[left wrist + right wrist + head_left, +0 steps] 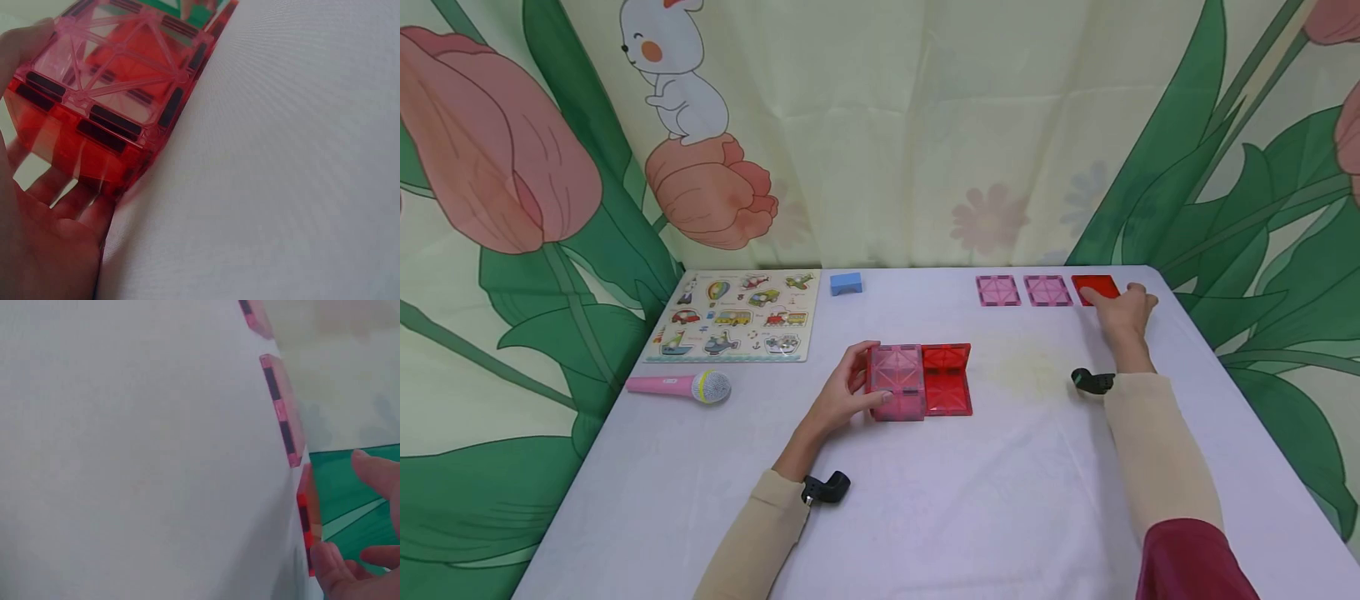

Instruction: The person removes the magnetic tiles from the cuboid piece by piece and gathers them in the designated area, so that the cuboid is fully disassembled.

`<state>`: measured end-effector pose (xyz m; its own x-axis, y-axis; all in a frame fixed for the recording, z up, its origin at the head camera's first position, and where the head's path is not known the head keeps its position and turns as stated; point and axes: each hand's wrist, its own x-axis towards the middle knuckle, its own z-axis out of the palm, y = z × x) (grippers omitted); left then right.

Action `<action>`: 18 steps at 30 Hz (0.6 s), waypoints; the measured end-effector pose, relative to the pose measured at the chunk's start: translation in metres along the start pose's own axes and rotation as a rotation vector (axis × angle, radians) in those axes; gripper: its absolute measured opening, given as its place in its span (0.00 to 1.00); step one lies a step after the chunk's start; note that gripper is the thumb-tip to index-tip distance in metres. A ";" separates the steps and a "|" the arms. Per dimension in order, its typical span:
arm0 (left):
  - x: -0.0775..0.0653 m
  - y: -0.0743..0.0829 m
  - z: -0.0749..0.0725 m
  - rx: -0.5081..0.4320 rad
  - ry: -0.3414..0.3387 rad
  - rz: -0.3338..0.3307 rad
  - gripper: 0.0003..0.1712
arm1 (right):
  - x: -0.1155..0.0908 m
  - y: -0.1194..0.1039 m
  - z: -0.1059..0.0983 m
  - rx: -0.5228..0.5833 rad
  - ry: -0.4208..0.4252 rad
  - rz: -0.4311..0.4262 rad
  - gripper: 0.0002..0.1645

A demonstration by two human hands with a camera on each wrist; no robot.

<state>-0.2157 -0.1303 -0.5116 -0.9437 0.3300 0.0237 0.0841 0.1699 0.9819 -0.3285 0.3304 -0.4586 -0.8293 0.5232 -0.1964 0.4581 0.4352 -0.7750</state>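
Observation:
My left hand (pixel 848 392) grips the left side of a block built from pink and red magnetic tiles (pixel 897 371), thumb in front and fingers round the far side. In the left wrist view, fingers show through the translucent red side of the tile block (pixel 69 140). Joined to its right are red tiles (pixel 947 393), one lying flat and one standing behind. At the back right, my right hand (pixel 1126 315) is over a flat red tile (pixel 1093 287). In the right wrist view, a fingertip is right at the red tile's edge (pixel 305 519), while another finger is held away from it.
Two flat pink tiles (pixel 997 291) lie in a row left of the red one. A blue block (pixel 846 283) sits at the back, beside a picture puzzle board (pixel 737 317). A pink toy microphone (pixel 662 386) lies at the left. A printed curtain (pixel 880 167) hangs behind the table.

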 end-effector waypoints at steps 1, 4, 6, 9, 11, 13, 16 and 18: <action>0.000 0.000 0.000 0.003 -0.002 -0.002 0.48 | -0.002 -0.002 -0.001 0.000 0.000 -0.008 0.55; 0.000 0.001 0.000 0.011 0.003 -0.004 0.48 | -0.008 -0.008 -0.002 0.004 0.003 -0.030 0.56; -0.001 0.001 0.001 0.010 0.012 0.003 0.48 | -0.012 -0.012 -0.001 0.005 0.009 -0.047 0.57; -0.002 0.001 0.002 0.003 0.019 0.019 0.47 | -0.018 -0.018 -0.001 0.012 0.021 -0.071 0.56; -0.003 0.001 0.002 -0.001 0.022 0.030 0.46 | -0.024 -0.022 -0.002 0.014 0.029 -0.090 0.56; -0.003 0.000 0.002 -0.003 0.025 0.039 0.46 | -0.030 -0.026 -0.003 0.016 0.032 -0.108 0.56; -0.002 -0.001 0.001 -0.001 0.029 0.049 0.46 | -0.041 -0.033 -0.004 0.024 0.034 -0.135 0.56; -0.002 -0.002 0.001 -0.003 0.028 0.055 0.46 | -0.049 -0.038 -0.004 0.029 0.031 -0.160 0.55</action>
<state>-0.2132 -0.1302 -0.5137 -0.9463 0.3125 0.0825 0.1347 0.1493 0.9796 -0.3037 0.2911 -0.4176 -0.8804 0.4715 -0.0504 0.3109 0.4938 -0.8121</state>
